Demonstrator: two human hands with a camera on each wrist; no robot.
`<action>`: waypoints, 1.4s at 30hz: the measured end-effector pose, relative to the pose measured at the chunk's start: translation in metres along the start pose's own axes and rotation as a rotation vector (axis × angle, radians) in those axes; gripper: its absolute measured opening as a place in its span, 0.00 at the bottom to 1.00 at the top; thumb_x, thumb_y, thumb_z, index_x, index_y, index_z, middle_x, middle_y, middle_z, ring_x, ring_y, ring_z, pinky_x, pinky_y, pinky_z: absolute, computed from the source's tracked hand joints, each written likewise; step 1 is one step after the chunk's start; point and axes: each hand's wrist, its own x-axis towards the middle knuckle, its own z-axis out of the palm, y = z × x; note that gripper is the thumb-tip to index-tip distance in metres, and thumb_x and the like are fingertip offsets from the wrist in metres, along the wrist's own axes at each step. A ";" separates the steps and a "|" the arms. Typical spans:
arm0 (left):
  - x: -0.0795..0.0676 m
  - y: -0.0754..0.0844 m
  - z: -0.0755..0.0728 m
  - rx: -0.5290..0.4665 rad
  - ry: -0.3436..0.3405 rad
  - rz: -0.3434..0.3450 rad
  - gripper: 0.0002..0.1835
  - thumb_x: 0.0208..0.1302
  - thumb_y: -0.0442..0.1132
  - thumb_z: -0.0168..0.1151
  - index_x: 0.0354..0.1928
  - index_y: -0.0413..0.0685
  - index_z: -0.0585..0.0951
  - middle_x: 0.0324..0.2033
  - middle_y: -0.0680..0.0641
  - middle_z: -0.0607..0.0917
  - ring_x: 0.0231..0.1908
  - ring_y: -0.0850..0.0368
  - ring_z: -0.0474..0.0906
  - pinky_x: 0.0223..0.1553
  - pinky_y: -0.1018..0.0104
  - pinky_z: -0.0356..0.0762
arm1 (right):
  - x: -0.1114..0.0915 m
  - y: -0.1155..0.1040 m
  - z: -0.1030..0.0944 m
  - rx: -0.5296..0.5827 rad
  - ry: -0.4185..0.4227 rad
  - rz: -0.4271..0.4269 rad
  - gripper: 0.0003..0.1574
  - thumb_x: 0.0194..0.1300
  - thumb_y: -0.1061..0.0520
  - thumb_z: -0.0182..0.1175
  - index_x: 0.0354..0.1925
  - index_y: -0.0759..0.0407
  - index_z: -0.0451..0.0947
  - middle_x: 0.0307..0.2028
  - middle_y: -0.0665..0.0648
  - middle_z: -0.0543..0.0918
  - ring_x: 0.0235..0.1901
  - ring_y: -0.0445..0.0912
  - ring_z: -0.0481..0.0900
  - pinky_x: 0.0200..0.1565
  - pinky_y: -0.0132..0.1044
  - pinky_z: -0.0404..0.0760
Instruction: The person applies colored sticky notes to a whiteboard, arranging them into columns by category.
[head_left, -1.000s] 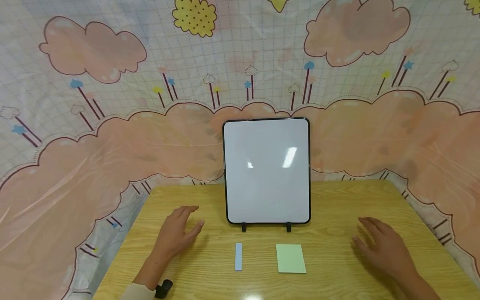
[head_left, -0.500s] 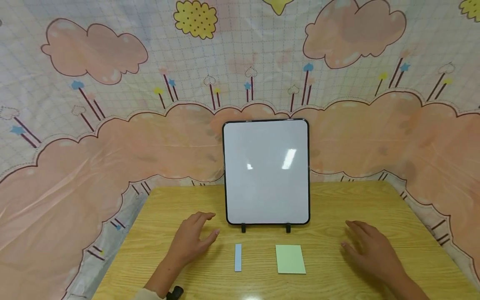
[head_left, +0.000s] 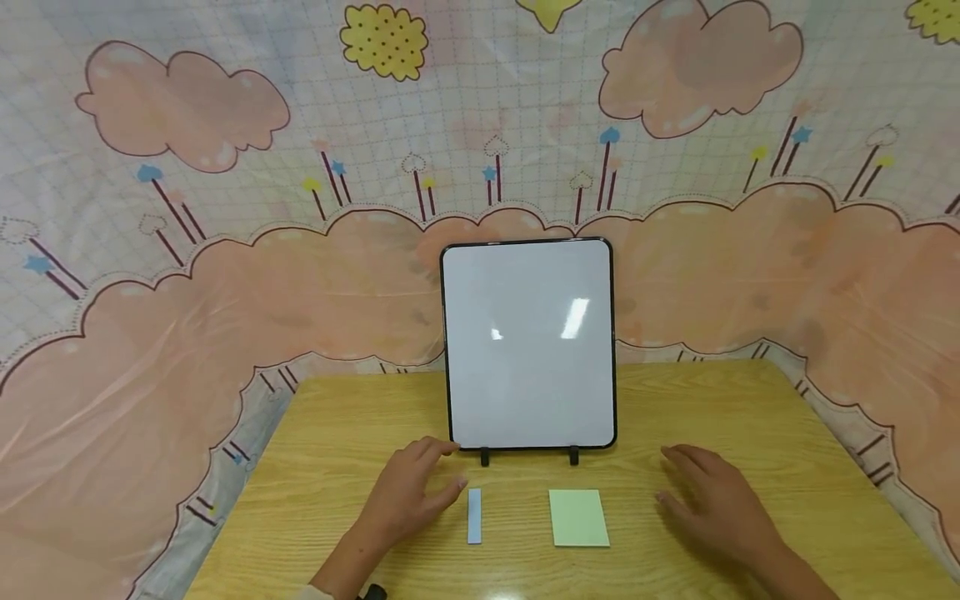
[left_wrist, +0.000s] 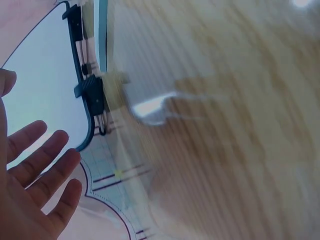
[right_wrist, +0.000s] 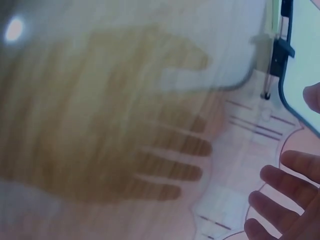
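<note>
A narrow light-blue pad of sticky notes (head_left: 474, 517) and a square pale-green pad of sticky notes (head_left: 579, 518) lie on the wooden table (head_left: 360, 417). Just left of the blue pad hovers my left hand (head_left: 408, 492), fingers loosely extended and holding nothing. My right hand (head_left: 712, 504) hangs to the right of the green pad, also with nothing in it. Behind both pads a white board with a black rim (head_left: 529, 346) stands upright on two black feet. The left wrist view shows the spread left fingers (left_wrist: 47, 175); the right wrist view shows relaxed right fingers (right_wrist: 285, 185).
A patterned curtain (head_left: 352, 283) with pink clouds hangs behind the table and along both sides. The glossy tabletop mirrors light and the right hand in the right wrist view. A small black object (head_left: 373, 592) sits at my left wrist.
My left hand has moved right and nearer to me, toward the blue pad. The right hand has moved left, toward the green pad. Both pads and the board stay put.
</note>
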 end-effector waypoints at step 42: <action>0.016 0.063 0.056 0.000 -0.189 0.242 0.30 0.64 0.67 0.59 0.60 0.59 0.78 0.54 0.58 0.79 0.53 0.58 0.77 0.53 0.57 0.76 | 0.008 -0.050 0.023 0.089 -0.195 -0.141 0.43 0.53 0.38 0.74 0.64 0.52 0.77 0.61 0.49 0.77 0.61 0.48 0.74 0.58 0.51 0.76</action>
